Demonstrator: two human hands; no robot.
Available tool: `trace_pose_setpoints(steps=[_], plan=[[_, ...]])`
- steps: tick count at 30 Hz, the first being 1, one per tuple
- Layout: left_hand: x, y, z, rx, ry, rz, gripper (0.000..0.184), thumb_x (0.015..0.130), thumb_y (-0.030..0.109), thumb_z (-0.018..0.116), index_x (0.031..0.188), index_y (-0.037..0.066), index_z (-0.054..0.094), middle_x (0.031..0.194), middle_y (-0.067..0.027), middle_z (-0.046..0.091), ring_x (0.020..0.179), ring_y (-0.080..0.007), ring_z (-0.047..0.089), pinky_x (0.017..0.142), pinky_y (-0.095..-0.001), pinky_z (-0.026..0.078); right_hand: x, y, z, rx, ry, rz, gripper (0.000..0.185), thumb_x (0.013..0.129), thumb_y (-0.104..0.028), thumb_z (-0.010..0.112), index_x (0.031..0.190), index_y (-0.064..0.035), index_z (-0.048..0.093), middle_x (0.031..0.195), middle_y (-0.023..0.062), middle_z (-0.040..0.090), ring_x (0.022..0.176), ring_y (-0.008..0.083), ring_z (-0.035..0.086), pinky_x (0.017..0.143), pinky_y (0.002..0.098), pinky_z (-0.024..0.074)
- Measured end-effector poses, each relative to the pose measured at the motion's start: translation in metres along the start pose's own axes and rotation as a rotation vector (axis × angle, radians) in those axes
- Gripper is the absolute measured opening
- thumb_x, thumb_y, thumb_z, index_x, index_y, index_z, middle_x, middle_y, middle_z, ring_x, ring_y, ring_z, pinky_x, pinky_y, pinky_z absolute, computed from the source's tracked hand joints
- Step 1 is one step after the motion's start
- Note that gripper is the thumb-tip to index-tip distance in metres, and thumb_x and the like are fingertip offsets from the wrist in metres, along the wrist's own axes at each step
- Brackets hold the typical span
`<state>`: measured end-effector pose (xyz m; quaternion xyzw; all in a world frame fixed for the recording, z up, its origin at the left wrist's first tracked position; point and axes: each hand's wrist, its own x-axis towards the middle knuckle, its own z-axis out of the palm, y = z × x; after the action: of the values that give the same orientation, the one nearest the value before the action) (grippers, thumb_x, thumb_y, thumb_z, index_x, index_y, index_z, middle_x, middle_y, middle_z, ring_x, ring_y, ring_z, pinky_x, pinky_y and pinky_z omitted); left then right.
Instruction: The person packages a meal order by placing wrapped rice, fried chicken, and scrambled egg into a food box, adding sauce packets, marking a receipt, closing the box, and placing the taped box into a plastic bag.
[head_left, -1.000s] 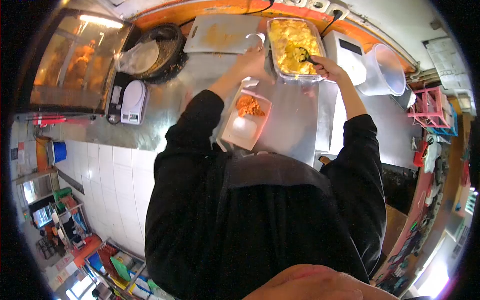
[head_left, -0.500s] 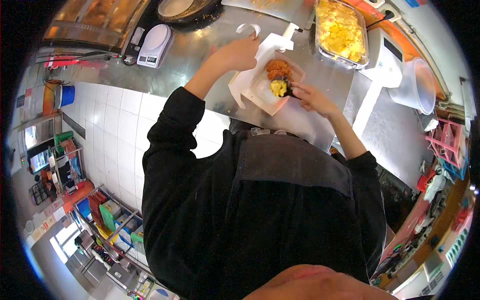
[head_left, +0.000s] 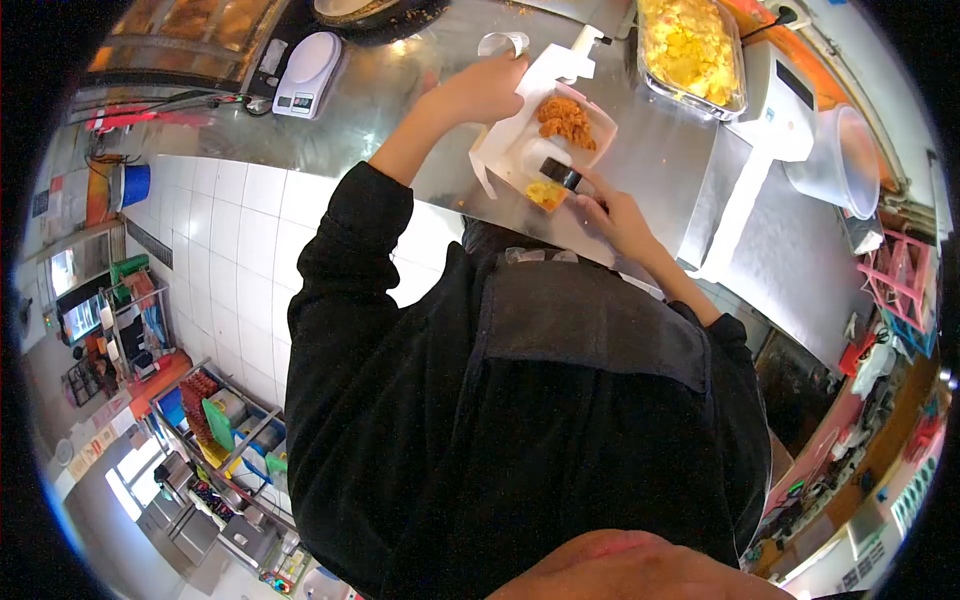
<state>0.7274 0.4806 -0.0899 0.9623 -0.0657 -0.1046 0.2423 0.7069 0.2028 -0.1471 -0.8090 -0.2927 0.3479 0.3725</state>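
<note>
An open white takeaway box (head_left: pixel 520 160) lies on the steel counter. Orange-brown fried food, perhaps chicken (head_left: pixel 566 122), sits in its far part, and yellow mash-like food (head_left: pixel 544 194) in the near corner. My right hand (head_left: pixel 618 215) is closed around a black scoop (head_left: pixel 558 173), its head tilted over the box just above the yellow food. My left hand (head_left: pixel 490 88) is curled at the box's far left side, by a raised flap. A white curved piece (head_left: pixel 503 43) shows beyond its fingertips; whether the fingers grip it or the flap is hidden.
A tray of yellow food (head_left: pixel 692 50) stands at the back right, beside a white device (head_left: pixel 775 105) and a clear plastic bucket (head_left: pixel 840 165). To the left lies a kitchen scale (head_left: pixel 308 75), with a dark pan (head_left: pixel 370 12) behind. The counter's front edge is close to my body.
The scoop has tipped over and moved towards the near corner of the box. Yellow food that was on it now lies in the box. My left hand stays by the flap.
</note>
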Motion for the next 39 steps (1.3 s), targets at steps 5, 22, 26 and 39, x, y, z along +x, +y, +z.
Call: trace_pose_setpoints(steps=[5, 22, 26, 39], plan=[[0.001, -0.006, 0.002, -0.048, 0.015, 0.037, 0.041, 0.073, 0.009, 0.05, 0.112, -0.004, 0.044, 0.091, -0.0224, 0.054, 0.086, -0.0369, 0.055, 0.076, -0.0444, 0.043, 0.011, 0.045, 0.012, 0.376, 0.06, 0.035, 0.048, 0.089, -0.021, 0.055, 0.133, -0.0136, 0.039, 0.065, 0.0026, 0.049, 0.058, 0.009, 0.045, 0.054, 0.0258, 0.0393], [-0.036, -0.052, 0.086, -0.809, 0.475, -0.266, 0.056, 0.079, 0.037, 0.062, 0.122, 0.003, 0.051, 0.115, -0.0157, 0.055, 0.099, -0.0225, 0.055, 0.081, -0.0335, 0.046, 0.107, 0.052, -0.174, -0.828, 0.694, 0.283, 0.053, 0.086, -0.045, 0.051, 0.134, -0.0256, 0.038, 0.096, 0.0186, 0.058, 0.095, 0.0332, 0.056, 0.075, 0.0426, 0.0464], [-0.033, -0.09, 0.107, -0.259, 0.983, -0.219, 0.058, 0.067, 0.03, 0.074, 0.115, 0.006, 0.054, 0.117, -0.0186, 0.05, 0.107, -0.0324, 0.049, 0.089, -0.0401, 0.041, 0.099, 0.047, -0.139, -0.857, 0.914, 0.069, 0.06, 0.081, -0.04, 0.058, 0.135, -0.0256, 0.036, 0.125, 0.0195, 0.042, 0.116, 0.0411, 0.037, 0.095, 0.0496, 0.0348], [0.096, -0.259, -0.203, 0.378, 0.54, -0.14, 0.017, 0.067, 0.017, 0.062, 0.08, 0.007, 0.066, 0.078, -0.0156, 0.065, 0.074, -0.0334, 0.062, 0.068, -0.0412, 0.048, 0.015, 0.031, -0.019, -0.266, 0.676, 0.032, 0.031, 0.075, -0.011, 0.064, 0.105, -0.0056, 0.059, 0.094, 0.0129, 0.058, 0.075, 0.0255, 0.057, 0.071, 0.0358, 0.0473]])
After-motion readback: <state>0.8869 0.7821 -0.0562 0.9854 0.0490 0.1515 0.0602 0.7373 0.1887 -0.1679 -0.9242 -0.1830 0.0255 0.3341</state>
